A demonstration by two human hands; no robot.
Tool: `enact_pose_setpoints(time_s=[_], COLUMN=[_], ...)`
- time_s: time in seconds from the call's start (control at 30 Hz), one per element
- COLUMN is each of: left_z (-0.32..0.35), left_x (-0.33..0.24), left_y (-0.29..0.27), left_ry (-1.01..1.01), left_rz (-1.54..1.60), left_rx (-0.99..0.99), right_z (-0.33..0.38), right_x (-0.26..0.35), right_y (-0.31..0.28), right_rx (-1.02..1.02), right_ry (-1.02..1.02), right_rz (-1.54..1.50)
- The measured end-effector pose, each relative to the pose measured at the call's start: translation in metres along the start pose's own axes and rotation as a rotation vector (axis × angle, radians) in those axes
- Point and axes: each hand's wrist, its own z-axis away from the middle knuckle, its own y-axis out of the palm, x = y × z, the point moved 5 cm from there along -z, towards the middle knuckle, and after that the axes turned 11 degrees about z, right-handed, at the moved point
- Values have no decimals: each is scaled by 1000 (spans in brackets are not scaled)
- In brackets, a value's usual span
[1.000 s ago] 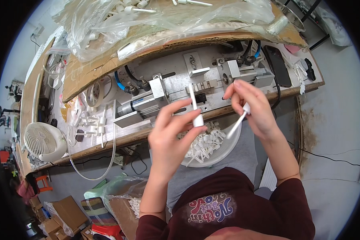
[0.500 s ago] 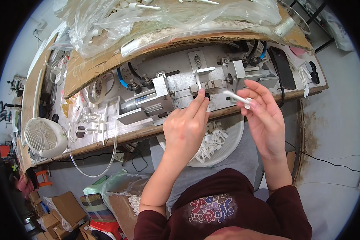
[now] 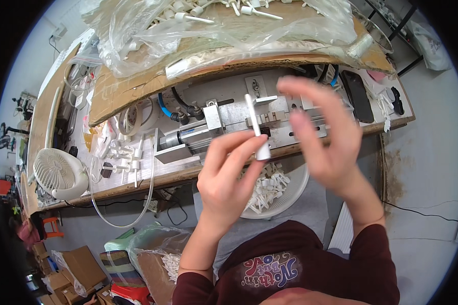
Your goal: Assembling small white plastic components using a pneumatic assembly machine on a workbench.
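Observation:
My left hand [image 3: 228,178] is closed on a white plastic part with a long thin stem [image 3: 253,116] and a thicker white end, pinched between thumb and fingers. Its stem points up and away, in front of the small metal holding block [image 3: 269,120] of a bench fixture. To the right, my right hand [image 3: 328,140] is raised over the fixture's right side, smeared by motion. Thumb and forefinger are spread, and I see nothing between them. A pneumatic cylinder unit [image 3: 188,138] with blue and black hoses sits left of the block. The right-hand unit is mostly hidden by my right hand.
Below my hands, a white basket [image 3: 296,189] holds many white parts. More white parts lie in clear plastic [image 3: 208,36] on a cardboard-covered shelf. A small white fan [image 3: 59,174] and tape roll [image 3: 131,121] stand left; a black phone [image 3: 357,96] lies right.
My left hand has come back from the holding block and now holds a stemmed white part upright. My right hand, which held a white part, has moved up and left and opened.

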Motion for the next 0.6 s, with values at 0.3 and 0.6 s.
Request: enact_pose_setpoints(time_s=[0.3,0.6], left_z=[16,19], left_x=[22,32], left_y=[27,33], left_ry=[-86,-13], left_rz=[-156,-423], left_rx=[172,225], right_z=[-169,-133], right_x=[-133,-101], right_y=[96,110], right_rx=[386,530], right_ry=[162,164], right_rz=[503,203])
